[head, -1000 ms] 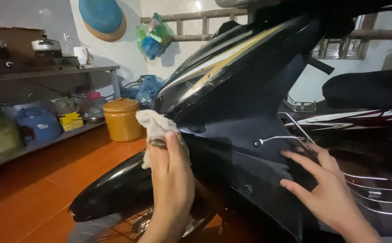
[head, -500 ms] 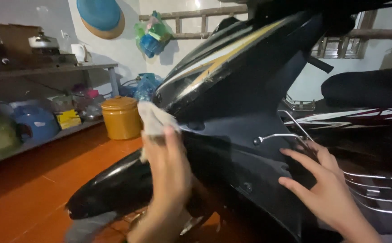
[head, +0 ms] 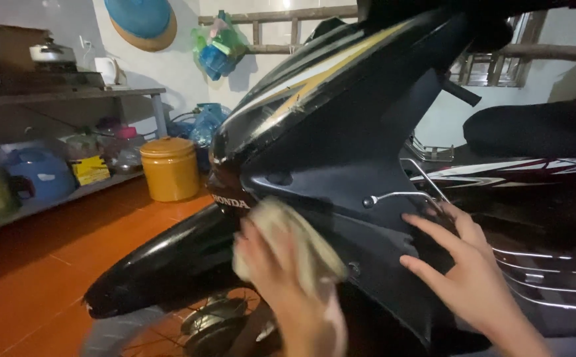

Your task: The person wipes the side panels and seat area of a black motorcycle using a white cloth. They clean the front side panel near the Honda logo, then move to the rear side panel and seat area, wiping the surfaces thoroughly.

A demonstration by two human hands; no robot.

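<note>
A: Far left?

B: Metal shelf unit (head: 70, 99) against the wall, with a lidded pot (head: 51, 51) on the top level. Below that, a blue container (head: 40, 175) and a yellow box (head: 91, 169) among blurred clutter. Orange tiled floor (head: 43, 264) underneath.

A: Moving inward?

B: Round blue and tan item (head: 141, 21) hung on the wall. Yellow lidded bucket (head: 169, 168) standing on the floor near the shelf end. Green and blue bags (head: 218, 47) hung higher up, next to a wooden ladder (head: 281, 30).

A: Centre?

B: Black motorbike (head: 341, 145), front facing left, glossy front fender (head: 162, 264) over a spoked front wheel (head: 169, 327). Yellow and white stripe along the upper panel.

A: Left hand?

B: Left hand (head: 288, 284) pressed flat on a pale cloth (head: 288, 248), fingers spread over the fabric, pinning rather than clenching. Cloth held against the dark front panel just below the nose of the fairing, above the fender. Slightly blurred.

A: Right hand?

B: Right hand (head: 466, 264) open, fingers spread, resting against the inner leg panel just below a chrome hook (head: 400, 196). Nothing gripped. Well apart from the left hand.

A: Far right?

B: Black seat (head: 532, 132), red and white graphics beneath, chrome ribs on the footboard (head: 545, 277).
</note>
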